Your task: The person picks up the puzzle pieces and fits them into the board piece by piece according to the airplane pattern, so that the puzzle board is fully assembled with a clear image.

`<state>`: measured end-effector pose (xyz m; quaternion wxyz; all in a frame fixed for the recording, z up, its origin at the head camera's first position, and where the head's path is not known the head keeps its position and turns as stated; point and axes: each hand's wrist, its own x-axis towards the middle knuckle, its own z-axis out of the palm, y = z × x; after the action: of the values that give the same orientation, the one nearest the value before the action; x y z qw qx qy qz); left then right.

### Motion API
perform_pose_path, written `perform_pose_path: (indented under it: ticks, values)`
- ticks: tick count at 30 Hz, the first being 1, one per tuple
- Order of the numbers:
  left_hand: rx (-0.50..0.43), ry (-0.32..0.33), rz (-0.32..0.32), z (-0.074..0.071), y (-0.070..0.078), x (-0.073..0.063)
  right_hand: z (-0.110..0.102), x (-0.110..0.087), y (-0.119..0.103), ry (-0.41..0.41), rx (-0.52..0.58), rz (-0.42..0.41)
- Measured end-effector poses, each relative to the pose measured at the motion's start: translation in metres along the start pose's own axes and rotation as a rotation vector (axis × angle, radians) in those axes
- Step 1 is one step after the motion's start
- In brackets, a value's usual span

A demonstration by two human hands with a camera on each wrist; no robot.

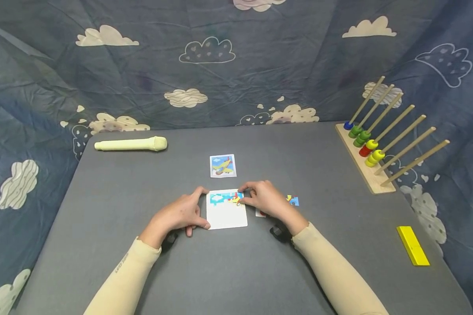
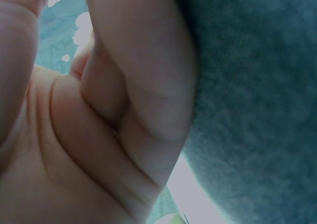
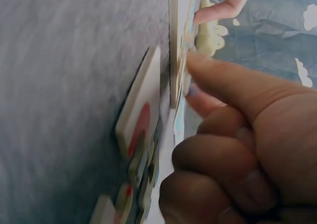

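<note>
A white puzzle board (image 1: 226, 218) lies on the table, with a strip of blue sky puzzle pieces (image 1: 218, 198) along its top. My left hand (image 1: 180, 213) touches the board's left edge, forefinger at the upper corner and thumb near the lower one. At the top right of the board my right hand (image 1: 265, 197) pinches a puzzle piece (image 1: 235, 199) showing yellow and red between thumb and forefinger. In the right wrist view, the thumb (image 3: 213, 70) presses at the board's edge. The left wrist view shows mostly my palm and bent fingers (image 2: 148, 70).
Behind the board lies a picture card (image 1: 222, 166) of a yellow plane. Loose puzzle pieces (image 1: 293, 201) lie beside and partly under my right hand. A pale microphone-shaped stick (image 1: 130, 144) is back left; a peg stand with rings (image 1: 364, 162) and yellow blocks (image 1: 413, 246) are right.
</note>
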<state>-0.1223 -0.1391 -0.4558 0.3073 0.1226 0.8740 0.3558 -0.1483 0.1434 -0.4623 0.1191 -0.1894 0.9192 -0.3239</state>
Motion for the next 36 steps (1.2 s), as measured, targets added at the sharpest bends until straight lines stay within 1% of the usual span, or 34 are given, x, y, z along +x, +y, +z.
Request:
perform_pose_path:
  ticks: [8,13,20,27,36]
  values:
    - [0.005,0.000,-0.018,0.000,0.001,0.001,0.007,0.001,0.001,0.032,-0.002,-0.002]
    - [0.008,-0.005,-0.024,0.000,0.001,0.001,0.010,0.002,0.001,0.041,-0.026,0.002]
    - [0.011,0.004,-0.017,-0.002,0.002,0.002,0.008,0.004,0.000,0.027,0.021,0.000]
    - [0.021,-0.006,-0.022,-0.002,0.002,0.001,0.010,0.001,-0.003,0.009,-0.036,-0.007]
    - [0.021,-0.001,-0.020,0.000,0.002,0.001,0.014,0.000,-0.006,0.041,-0.113,0.004]
